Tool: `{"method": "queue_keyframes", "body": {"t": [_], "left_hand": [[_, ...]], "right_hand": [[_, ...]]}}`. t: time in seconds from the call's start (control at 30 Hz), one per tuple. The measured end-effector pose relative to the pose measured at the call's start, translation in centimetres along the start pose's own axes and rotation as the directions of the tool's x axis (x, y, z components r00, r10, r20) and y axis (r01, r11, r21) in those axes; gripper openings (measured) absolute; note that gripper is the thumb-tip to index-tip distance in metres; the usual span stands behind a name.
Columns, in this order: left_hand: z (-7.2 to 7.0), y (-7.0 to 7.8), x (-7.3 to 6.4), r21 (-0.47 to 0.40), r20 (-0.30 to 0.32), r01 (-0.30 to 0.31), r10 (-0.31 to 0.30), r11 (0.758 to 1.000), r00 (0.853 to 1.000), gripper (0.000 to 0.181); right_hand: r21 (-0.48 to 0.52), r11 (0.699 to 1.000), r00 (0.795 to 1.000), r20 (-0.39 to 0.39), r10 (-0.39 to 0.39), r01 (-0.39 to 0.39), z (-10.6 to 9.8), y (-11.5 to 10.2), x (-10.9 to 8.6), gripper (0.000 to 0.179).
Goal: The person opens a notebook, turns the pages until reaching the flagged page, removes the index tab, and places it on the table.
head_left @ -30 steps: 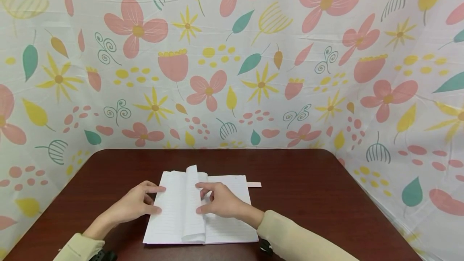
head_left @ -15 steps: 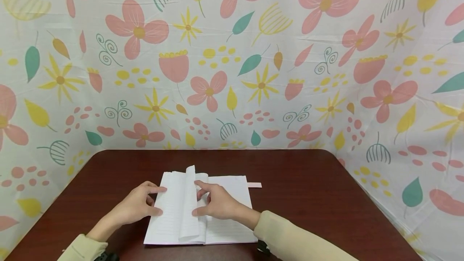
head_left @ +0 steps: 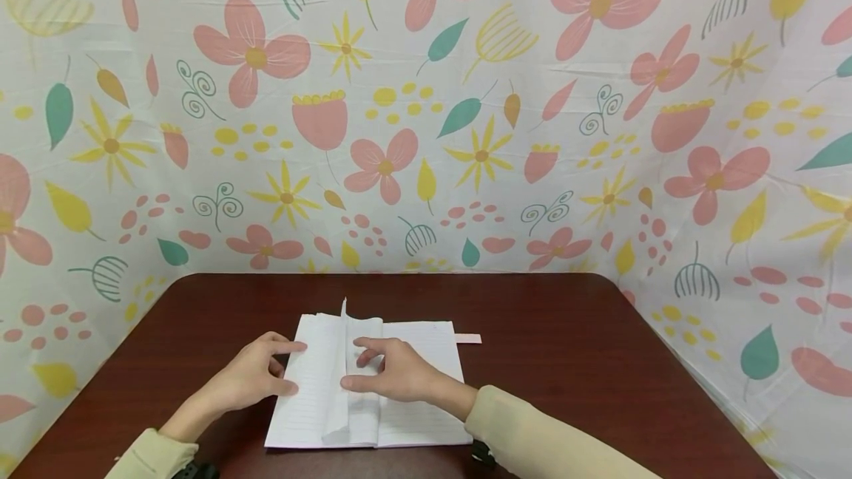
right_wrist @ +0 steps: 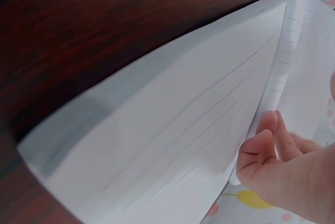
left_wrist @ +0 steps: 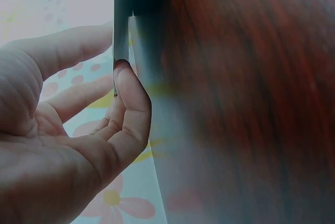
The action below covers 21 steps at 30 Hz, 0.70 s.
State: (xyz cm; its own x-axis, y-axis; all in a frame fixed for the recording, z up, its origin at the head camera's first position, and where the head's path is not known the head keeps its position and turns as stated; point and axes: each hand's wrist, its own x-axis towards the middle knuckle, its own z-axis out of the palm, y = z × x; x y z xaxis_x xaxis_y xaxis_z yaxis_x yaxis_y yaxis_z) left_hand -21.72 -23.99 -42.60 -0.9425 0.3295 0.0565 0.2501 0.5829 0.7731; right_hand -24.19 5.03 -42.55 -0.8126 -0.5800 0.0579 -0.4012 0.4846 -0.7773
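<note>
An open lined notebook [head_left: 426, 420] lies on the table, its pages white. My left hand [head_left: 249, 372] grips its left edge; in the left wrist view the fingers of this hand [left_wrist: 68, 109] lie on both sides of the notebook's edge [left_wrist: 121, 35]. A raised page [head_left: 338, 398] stands nearly upright left of the spine. My right hand [head_left: 399, 372] is just right of it, thumb against the page and index finger apart from it. In the right wrist view, fingertips of the right hand [right_wrist: 282, 161] are at the page's curled edge [right_wrist: 282, 62].
A pale pink strip [head_left: 469, 338] sticks out from the notebook's right side. The dark red-brown table [head_left: 566, 361] extends around the notebook. Flower-patterned cloth [head_left: 413, 117] hangs behind the table and along its sides.
My right hand has moved a little left, pushing the raised page left until it stands nearly edge-on. Its index finger has come away from the page. The left hand stays nearly still.
</note>
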Motion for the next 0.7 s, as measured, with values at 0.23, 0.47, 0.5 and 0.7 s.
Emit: {"method": "queue_keyframes", "body": {"t": [0.23, 0.47, 0.5, 0.7], "left_hand": [[0.02, 0.2, 0.04, -0.006, -0.006, 0.027, -0.027, 1.0, 1.0, 0.058], [0.14, 0.33, 0.06, -0.02, -0.018, 0.06, -0.06, 0.998, 0.998, 0.041], [0.17, 0.32, 0.06, -0.019, -0.021, 0.064, -0.065, 0.998, 0.998, 0.042], [0.32, 0.13, 0.04, 0.012, -0.022, 0.051, -0.051, 0.999, 0.998, 0.062]], "right_hand": [[0.02, 1.0, 1.0, 0.025, -0.011, 0.011, -0.11, 0.17, -0.2, 0.062], [0.016, 1.0, 0.999, 0.039, -0.025, 0.024, -0.29, 0.12, -0.29, 0.062], [0.017, 1.0, 0.999, 0.039, -0.023, 0.022, -0.29, 0.13, -0.29, 0.062], [0.014, 1.0, 0.999, 0.038, -0.019, 0.018, -0.18, 0.23, -0.31, 0.061]]}}
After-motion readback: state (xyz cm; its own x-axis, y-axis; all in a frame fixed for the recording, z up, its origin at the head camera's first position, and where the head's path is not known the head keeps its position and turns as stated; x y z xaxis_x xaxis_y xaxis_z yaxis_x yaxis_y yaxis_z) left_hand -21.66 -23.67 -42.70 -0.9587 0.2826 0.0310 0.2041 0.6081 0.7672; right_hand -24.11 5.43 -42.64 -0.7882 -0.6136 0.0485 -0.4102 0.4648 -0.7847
